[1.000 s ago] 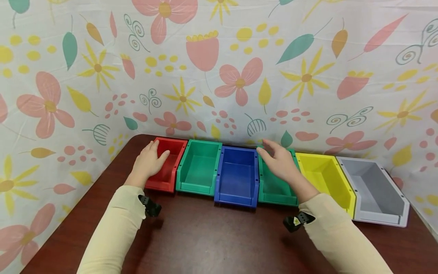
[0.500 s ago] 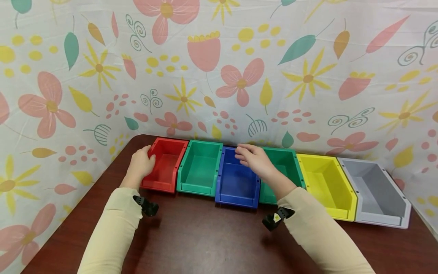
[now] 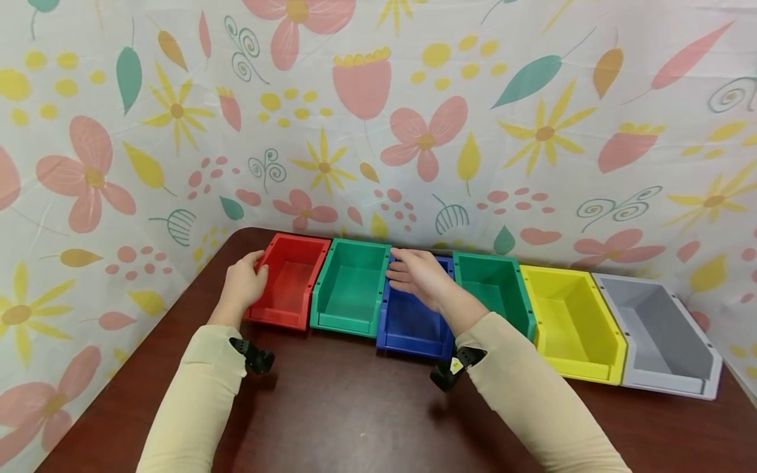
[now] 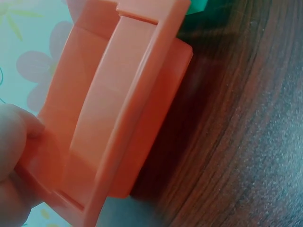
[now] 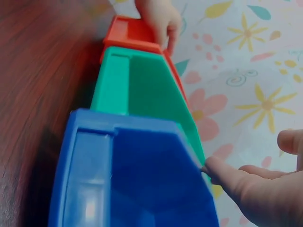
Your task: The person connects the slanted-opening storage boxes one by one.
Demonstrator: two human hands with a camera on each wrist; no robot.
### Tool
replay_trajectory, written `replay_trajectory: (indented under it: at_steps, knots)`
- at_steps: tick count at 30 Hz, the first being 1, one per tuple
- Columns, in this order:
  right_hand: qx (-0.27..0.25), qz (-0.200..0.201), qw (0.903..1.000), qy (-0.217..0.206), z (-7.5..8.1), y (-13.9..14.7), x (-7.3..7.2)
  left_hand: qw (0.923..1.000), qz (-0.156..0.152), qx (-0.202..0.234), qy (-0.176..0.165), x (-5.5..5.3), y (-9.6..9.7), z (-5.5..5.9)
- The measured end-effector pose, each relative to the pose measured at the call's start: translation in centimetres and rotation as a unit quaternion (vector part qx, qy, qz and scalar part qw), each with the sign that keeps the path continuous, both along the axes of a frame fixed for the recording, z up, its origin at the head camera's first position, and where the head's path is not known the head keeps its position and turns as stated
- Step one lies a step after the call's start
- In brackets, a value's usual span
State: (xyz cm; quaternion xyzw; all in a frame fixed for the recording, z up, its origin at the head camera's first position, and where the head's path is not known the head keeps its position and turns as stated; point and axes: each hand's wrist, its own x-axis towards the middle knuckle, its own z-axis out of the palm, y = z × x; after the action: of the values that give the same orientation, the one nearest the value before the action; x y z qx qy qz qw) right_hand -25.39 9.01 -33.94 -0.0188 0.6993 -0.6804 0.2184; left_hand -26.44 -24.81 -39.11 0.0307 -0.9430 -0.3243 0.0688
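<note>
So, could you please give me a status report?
Left hand gripping red bin. Right hand empty, at blue bin. Green bin between the two bins. No obstruction visible.

it's bright and even in here, with a pale sheen on the dark tabletop [image 3: 355,420] and a blurry shadow below the right wrist camera [image 3: 443,376]. at the left wrist, the red bin [image 4: 111,90] looks washed out, almost orange, and the tabletop glitters grainily. the right wrist view is hazy, with a white glare spot on the blue bin [image 5: 87,184].
</note>
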Motion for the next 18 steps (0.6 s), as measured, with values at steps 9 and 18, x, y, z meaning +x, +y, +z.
replay_trajectory:
  at_steps: [9, 18]
  knots:
    - [-0.010, -0.005, 0.9996, -0.027, 0.8, -1.1, -0.2, 0.9999, 0.007, 0.011, -0.004, -0.1, -0.2, 0.0]
    - [0.053, -0.010, 0.9983, 0.021, 0.2, -2.4, -1.1, 0.9970, 0.060, 0.038, 0.032, -0.3, -1.0, -1.4]
